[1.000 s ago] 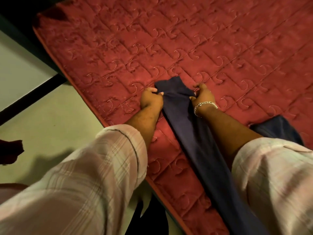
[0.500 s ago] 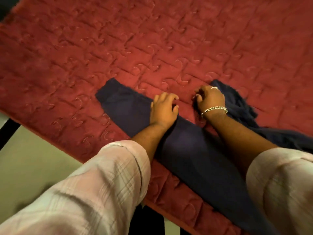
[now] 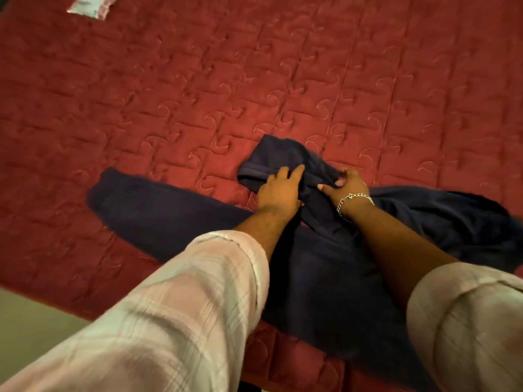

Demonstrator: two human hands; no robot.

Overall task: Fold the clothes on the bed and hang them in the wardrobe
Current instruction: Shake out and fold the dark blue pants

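Observation:
Dark navy trousers (image 3: pixel 319 278) lie across the red quilted bed (image 3: pixel 254 80). One leg (image 3: pixel 158 205) stretches flat to the left. The other leg (image 3: pixel 280 157) is bunched up just beyond my hands. My left hand (image 3: pixel 278 188) rests on that bunched leg near its hem, fingers fairly straight. My right hand (image 3: pixel 343 183), with a chain bracelet on the wrist, curls its fingers into the cloth beside it. The two hands are close together. The rest of the trousers spreads to the right, partly hidden under my arms and pale checked sleeves.
A small white packet (image 3: pixel 87 5) lies on the bed at the far top left. The bed's near edge runs diagonally along the bottom, with pale floor (image 3: pixel 31 321) at the lower left.
My left hand has left the flat leg and come over onto the bunched leg. My right hand stays on the bunched cloth. The view has swung right along the bed.

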